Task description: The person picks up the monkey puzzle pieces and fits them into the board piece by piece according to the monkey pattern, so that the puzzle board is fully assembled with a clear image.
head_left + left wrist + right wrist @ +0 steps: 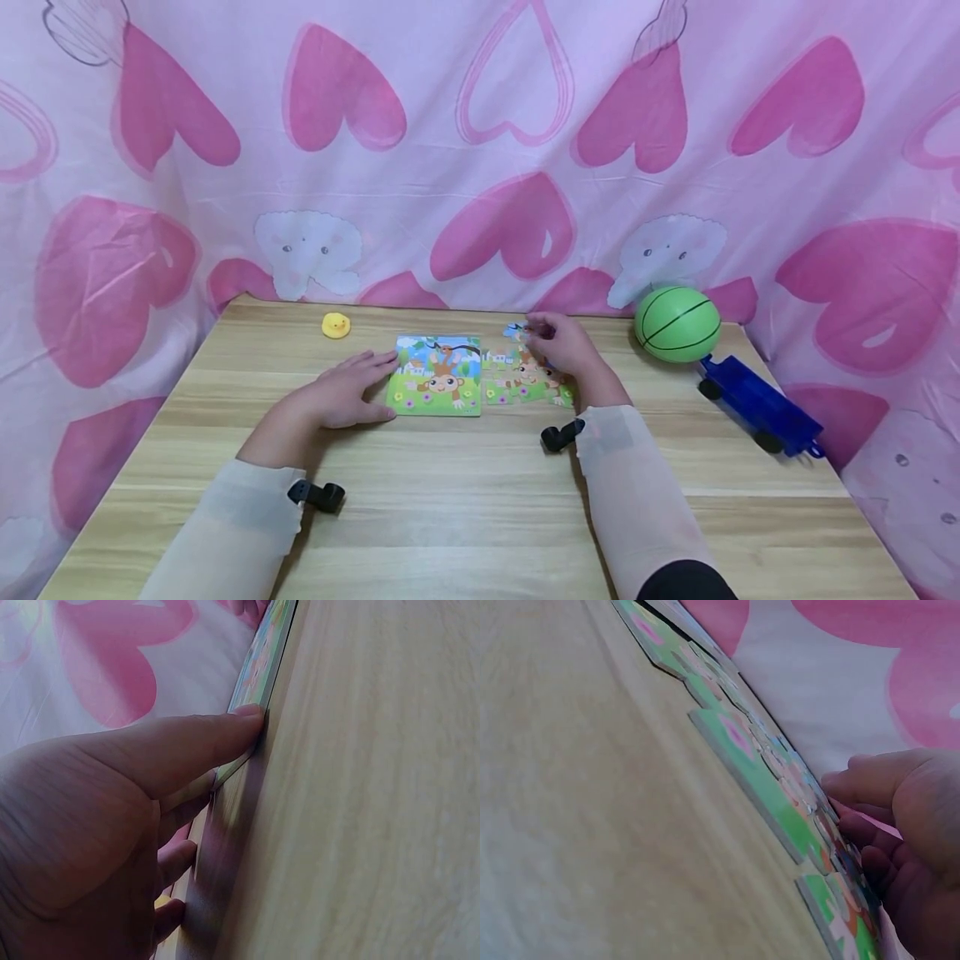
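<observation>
A square picture board [438, 375] with a cartoon monkey on a green and blue scene lies on the table. My left hand [351, 390] rests beside it, fingers spread, with the thumb [244, 724] at the near left corner and fingertips along the left edge. Right of the board lies a partly joined jigsaw [517, 383] with a similar monkey picture; gaps run between some pieces. Over its far side, my right hand [566, 343] pinches at a blue jigsaw piece [514, 331] with curled fingers, which hide part of it. Its fingertips are right at the pieces in the right wrist view.
A yellow rubber duck [336, 325] sits at the back left. At the back right are a green ball [677, 324] with black lines and a blue toy trailer [761, 406] with dark wheels. A pink heart-patterned curtain [502, 225] hangs behind the wooden table [450, 517].
</observation>
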### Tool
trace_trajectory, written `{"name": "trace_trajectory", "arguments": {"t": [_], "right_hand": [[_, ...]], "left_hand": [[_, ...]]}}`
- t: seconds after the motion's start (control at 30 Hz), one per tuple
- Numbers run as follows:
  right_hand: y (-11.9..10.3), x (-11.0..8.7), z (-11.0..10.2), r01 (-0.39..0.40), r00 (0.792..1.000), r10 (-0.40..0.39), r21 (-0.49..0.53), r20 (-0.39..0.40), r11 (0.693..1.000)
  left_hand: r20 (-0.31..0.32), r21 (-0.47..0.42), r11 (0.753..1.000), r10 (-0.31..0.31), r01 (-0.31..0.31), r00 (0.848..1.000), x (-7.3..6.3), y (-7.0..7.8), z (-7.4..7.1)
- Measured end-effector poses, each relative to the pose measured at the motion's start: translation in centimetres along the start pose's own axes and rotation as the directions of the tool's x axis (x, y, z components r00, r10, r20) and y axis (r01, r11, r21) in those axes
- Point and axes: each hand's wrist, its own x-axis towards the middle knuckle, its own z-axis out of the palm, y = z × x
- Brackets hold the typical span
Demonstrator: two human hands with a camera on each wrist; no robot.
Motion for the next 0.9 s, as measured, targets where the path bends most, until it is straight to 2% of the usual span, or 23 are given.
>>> {"name": "trace_trajectory", "arguments": {"t": [0.5,0.9], "right_hand": [[0.67,0.66,0.40,-0.007,1.000,0.007,-0.074,-0.001,0.997],[-0.05,0.43,0.83,-0.024,0.999,0.022,-0.063,-0.028,0.998]], "left_hand": [[0.004,-0.011,1.000,-0.005,0.005,1.000,-0.18,0.08,0.02],[0.006,-0.010,1.000,0.002,-0.002,1.000,-0.39,0.37,-0.16]]}}
